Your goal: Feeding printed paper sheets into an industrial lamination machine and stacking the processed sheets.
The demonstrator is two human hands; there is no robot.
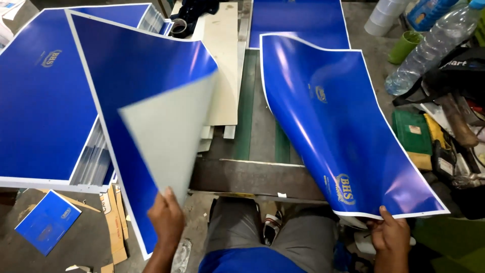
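My left hand point(166, 218) pinches a big blue sheet point(136, 86) by its curled-over corner, above the stack point(45, 101); my right hand point(390, 236) grips another sheet point(333, 126). Such bending could crease either.

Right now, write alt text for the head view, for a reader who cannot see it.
Seen from above, a seated person's left hand grips a glossy blue sheet, its corner curled to show the grey back, while the right hand grips a second blue sheet. More blue sheets are stacked at left; a plastic bottle and tools lie at right.
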